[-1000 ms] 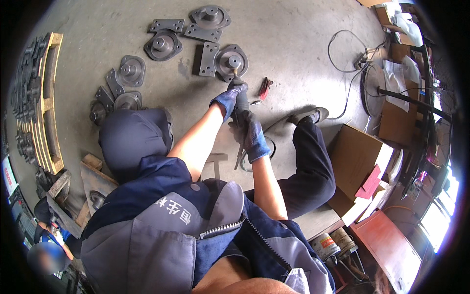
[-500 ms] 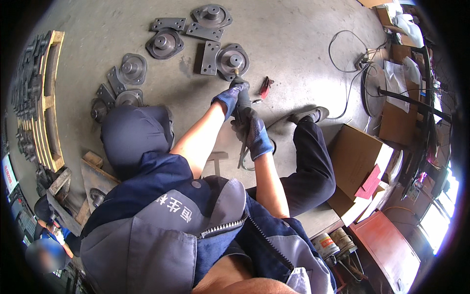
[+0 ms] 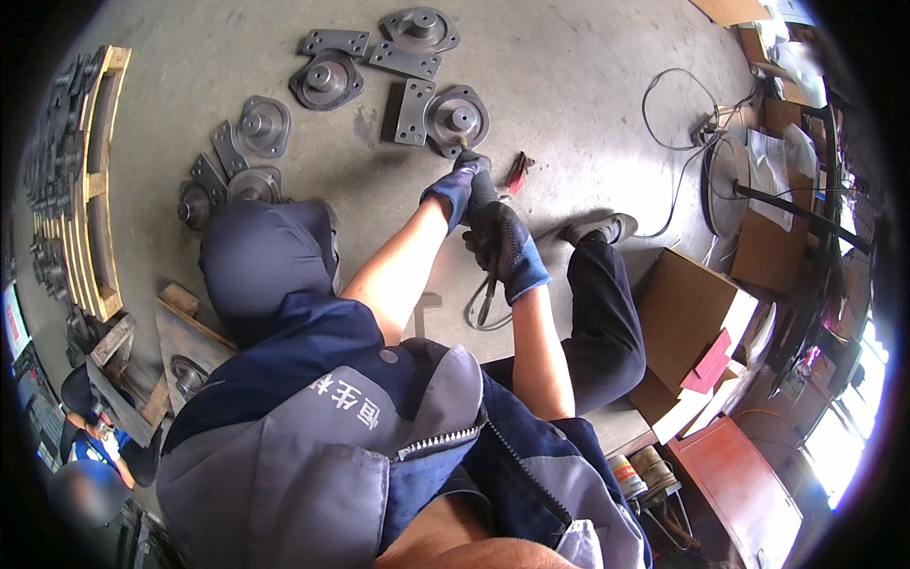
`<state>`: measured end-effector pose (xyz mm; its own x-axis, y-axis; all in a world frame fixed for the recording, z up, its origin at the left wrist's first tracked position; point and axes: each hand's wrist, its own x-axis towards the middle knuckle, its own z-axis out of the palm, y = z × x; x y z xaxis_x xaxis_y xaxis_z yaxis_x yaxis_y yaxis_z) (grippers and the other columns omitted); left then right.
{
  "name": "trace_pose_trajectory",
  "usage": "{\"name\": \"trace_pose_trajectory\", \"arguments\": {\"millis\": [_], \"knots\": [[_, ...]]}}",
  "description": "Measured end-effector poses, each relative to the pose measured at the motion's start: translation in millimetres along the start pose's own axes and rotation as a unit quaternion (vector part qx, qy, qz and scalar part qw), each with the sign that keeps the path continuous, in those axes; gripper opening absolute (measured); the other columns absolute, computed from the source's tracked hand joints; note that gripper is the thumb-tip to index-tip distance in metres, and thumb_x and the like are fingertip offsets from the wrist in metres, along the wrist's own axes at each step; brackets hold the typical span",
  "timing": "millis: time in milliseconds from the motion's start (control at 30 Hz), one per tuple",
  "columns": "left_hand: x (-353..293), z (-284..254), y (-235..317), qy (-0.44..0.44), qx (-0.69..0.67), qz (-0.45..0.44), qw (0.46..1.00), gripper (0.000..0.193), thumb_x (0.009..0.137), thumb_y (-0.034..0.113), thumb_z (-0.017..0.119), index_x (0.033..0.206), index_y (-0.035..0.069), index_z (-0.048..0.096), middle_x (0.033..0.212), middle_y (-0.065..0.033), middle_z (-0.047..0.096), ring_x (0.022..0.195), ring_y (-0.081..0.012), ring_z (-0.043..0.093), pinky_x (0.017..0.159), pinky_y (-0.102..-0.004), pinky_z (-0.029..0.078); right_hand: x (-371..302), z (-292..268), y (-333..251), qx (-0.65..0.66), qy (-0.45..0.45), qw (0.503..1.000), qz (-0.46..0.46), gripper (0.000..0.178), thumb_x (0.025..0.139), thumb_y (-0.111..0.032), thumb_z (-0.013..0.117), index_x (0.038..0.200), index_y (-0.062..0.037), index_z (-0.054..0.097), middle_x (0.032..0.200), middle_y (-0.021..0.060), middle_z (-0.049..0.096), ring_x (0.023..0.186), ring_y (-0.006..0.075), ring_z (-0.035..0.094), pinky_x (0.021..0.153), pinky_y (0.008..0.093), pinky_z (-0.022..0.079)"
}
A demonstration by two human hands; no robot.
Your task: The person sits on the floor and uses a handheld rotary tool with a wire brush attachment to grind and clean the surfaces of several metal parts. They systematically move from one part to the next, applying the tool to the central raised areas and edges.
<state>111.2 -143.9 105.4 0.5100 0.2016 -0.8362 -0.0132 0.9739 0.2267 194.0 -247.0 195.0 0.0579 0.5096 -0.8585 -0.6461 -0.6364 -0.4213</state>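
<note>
1. Head view: closing the gloved left hand [image 3: 457,187] around the front of a dark handheld tool [image 3: 484,196], just below the flanged hub [image 3: 461,118].
2. Wrapping the gloved right hand [image 3: 512,247] around the same tool's rear, farther below the flanged hub.
3. Pointing the tool's tip [image 3: 463,142] up at the flanged hub's near rim; cannot tell whether touching.
4. Showing a drilled flat plate [image 3: 414,112] just left of the flanged hub, a red object [image 3: 518,174] to the hub's lower right, and a cardboard box [image 3: 694,308] well beyond.

Lying flat on the floor [image 3: 588,114], central boss upward: a grey metal flanged hub [image 3: 458,118]. Slanting, tip at its near side: a black handheld die grinder [image 3: 483,192], partly hidden.
</note>
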Motion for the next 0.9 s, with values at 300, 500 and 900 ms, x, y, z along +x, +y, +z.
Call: {"name": "trace_pose_trajectory", "arguments": {"millis": [300,500,900], "knots": [[0,16,9,0.001,-0.073,-0.059,0.996,0.072,0.085,0.060,0.053,0.131,0.005,0.046,0.128,-0.0196,0.053,0.119,-0.0296,0.051,0.102,-0.0385,0.038,3,-8,-32,-0.055,-0.003,0.997,0.046,0.051,0.083,-0.053,0.053,0.106,-0.0077,0.062,0.078,0.0101,0.065,0.056,0.0181,0.058,0.044,0.0264,0.039],[-17,15,21,0.045,-0.068,-0.018,0.996,0.069,0.085,0.056,0.058,0.128,0.004,0.049,0.122,-0.0179,0.058,0.115,-0.0252,0.054,0.101,-0.0348,0.039,10,-3,-29,-0.058,-0.020,0.997,0.039,0.053,0.084,-0.053,0.052,0.107,-0.0072,0.062,0.081,0.0126,0.066,0.058,0.0190,0.059,0.044,0.0266,0.040],[-27,3,42,0.095,0.039,0.037,0.994,0.069,0.085,0.057,0.058,0.125,0.001,0.054,0.120,-0.0158,0.059,0.107,-0.0235,0.058,0.095,-0.0332,0.043,37,6,-1,0.011,-0.037,0.999,0.027,0.051,0.083,-0.051,0.055,0.106,-0.0062,0.058,0.084,0.0119,0.064,0.058,0.0171,0.057,0.045,0.0274,0.040]]}}
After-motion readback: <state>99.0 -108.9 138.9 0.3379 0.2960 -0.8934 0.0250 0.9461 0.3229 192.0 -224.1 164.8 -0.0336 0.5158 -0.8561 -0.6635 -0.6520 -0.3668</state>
